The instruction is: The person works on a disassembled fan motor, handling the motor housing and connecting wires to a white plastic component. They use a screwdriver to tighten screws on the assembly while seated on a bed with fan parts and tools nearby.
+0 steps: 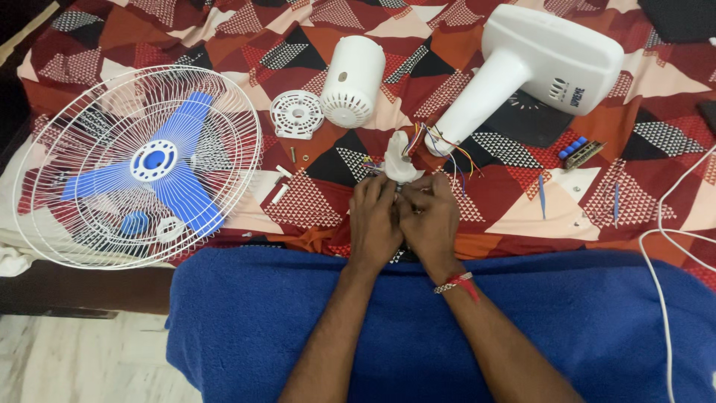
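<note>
Your left hand (375, 220) and right hand (430, 220) are pressed together just below the small white part (398, 158), fingers curled tight around something small at its base; what exactly they pinch is hidden between them. The part stands just left of the fan stand's neck (485, 93), tied to it by a bundle of coloured wires (447, 149).

The fan looks well stripped down: the grille with the blue blades (142, 168) lies off to the far left of the part, the white motor cover (352, 80) and the round vent plate (297, 114) just above and left of it, with loose screws (292, 155) nearby. The wiring is not yet freed.

Room is tight above the part, where the wires are short. There is more open bedspread (514, 201) to its right, before the switch strip with blue buttons (576, 149). Your lap's blue cloth (418, 328) lies directly below.
</note>
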